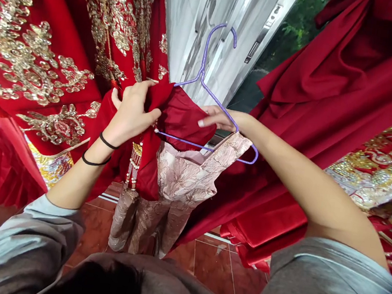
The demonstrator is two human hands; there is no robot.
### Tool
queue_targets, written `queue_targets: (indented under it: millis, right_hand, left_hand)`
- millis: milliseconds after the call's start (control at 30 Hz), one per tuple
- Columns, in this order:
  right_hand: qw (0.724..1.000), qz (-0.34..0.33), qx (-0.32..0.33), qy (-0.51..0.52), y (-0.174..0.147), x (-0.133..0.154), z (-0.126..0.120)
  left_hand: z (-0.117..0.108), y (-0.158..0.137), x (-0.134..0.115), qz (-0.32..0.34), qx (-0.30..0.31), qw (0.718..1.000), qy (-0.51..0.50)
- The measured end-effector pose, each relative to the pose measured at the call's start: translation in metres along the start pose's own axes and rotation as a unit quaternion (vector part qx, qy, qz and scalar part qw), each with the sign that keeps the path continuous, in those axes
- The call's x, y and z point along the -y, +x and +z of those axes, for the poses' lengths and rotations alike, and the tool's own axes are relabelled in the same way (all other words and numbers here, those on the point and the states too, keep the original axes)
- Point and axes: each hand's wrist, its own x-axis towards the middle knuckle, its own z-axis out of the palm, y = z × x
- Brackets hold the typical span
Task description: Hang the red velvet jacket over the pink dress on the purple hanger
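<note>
A purple wire hanger (202,72) hangs in front of me, its hook at the top. On it is a pale pink dress (180,179) with raised floral patterns, one strap over the hanger's right arm. A red velvet garment (152,170) with a gold beaded tassel (134,167) lies over the hanger's left side. My left hand (133,108) is closed on the red velvet near the left shoulder, thumb in front. My right hand (218,117) reaches behind the hanger's right arm, its fingers closed on the garment's smooth red inner cloth.
Red gowns with gold sequin embroidery (36,54) hang close on the left. A long plain red cloth (322,87) and more embroidered red garments (381,165) hang on the right. Behind the hanger stands a grey-white door panel (189,18) with a latch. Reddish floor tiles (215,268) lie below.
</note>
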Motion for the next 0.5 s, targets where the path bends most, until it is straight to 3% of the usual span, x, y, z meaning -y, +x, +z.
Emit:
queue_targets:
  millis: [67,100,200,267,333,367,467,500]
  right_hand:
    - [0.99,0.031,0.013,-0.137,-0.008,0.0,-0.013]
    - [0.973,0.038,-0.026,-0.227,-0.01,0.0,-0.018]
    - [0.867,-0.011,-0.246,-0.434,-0.012,0.003,-0.031]
    - [0.784,-0.095,-0.393,-0.471,-0.013,0.003,-0.037]
    - [0.729,-0.125,-0.464,-0.488,-0.014,-0.001,-0.041]
    - [0.732,-0.096,-0.452,-0.501,-0.016,-0.005,-0.042]
    - [0.809,0.077,-0.279,-0.511,-0.024,-0.017,-0.043]
    - [0.823,0.114,-0.231,-0.506,-0.028,-0.019,-0.043]
  left_hand:
    - [-0.001,-0.003,-0.001,0.001,-0.003,1.0,0.004]
    - [-0.001,-0.004,-0.001,0.0,-0.001,1.0,0.005]
    - [0.0,-0.006,-0.003,-0.005,0.011,1.0,0.0]
    - [0.0,-0.007,-0.004,-0.002,0.014,1.0,-0.007]
    - [-0.001,-0.008,-0.004,0.005,0.014,1.0,-0.009]
    - [-0.001,-0.009,-0.004,0.009,0.014,1.0,-0.009]
    - [0.0,-0.01,-0.004,0.014,0.014,1.0,-0.008]
    - [0.0,-0.01,-0.005,0.013,0.012,1.0,-0.007]
